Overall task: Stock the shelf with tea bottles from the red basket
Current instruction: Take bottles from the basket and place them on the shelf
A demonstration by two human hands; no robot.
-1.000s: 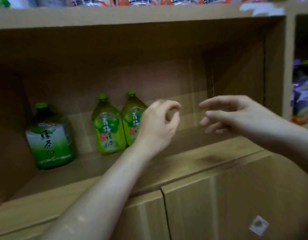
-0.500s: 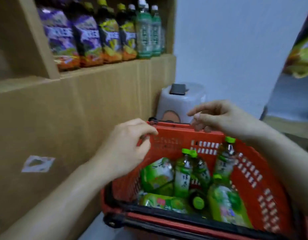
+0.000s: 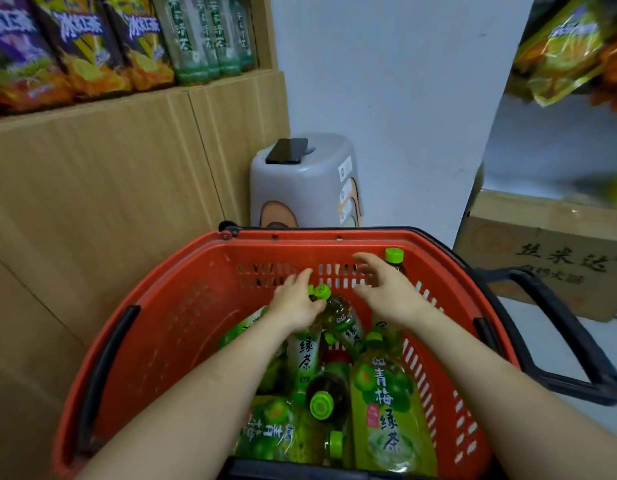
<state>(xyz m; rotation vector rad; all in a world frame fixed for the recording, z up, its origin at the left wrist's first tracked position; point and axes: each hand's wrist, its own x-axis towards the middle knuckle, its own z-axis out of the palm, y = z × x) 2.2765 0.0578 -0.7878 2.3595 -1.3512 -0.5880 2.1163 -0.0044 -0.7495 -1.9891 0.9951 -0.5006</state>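
Wooden shelving (image 3: 230,81) is seen along the left of a white-walled corner, and its shelf board is filled with a row of purple-labelled bottles (image 3: 82,46), followed towards the board's right end by slimmer green-labelled bottles (image 3: 203,39). Below the board, a plain wooden cabinet front (image 3: 109,202) is shown. Beside the cabinet, against the wall (image 3: 386,98), a grey plastic stool (image 3: 300,188) is placed, and a dark phone (image 3: 287,151) is laid flat on its top. In front of the stool, the red basket (image 3: 182,306) is set on the floor, with a black grip (image 3: 102,372) along its left rim. The tea bottles (image 3: 386,410) are piled inside it, mostly towards the near and right sides, some lying down and some leaning. The left hand (image 3: 293,306) is held open near the far wall of the basket, with its fingers straight and its thumb side laid against the neck of a tilted green-capped bottle (image 3: 338,313). The right hand (image 3: 386,289) is spread open just beside it, gripping nothing, in front of an upright bottle (image 3: 394,256) at the far right corner of the basket. A black pull handle (image 3: 570,341) is extended past the right rim. Further right, a cardboard box (image 3: 549,258) is seen on the floor, and blurred yellow packets (image 3: 570,39) are seen above it.
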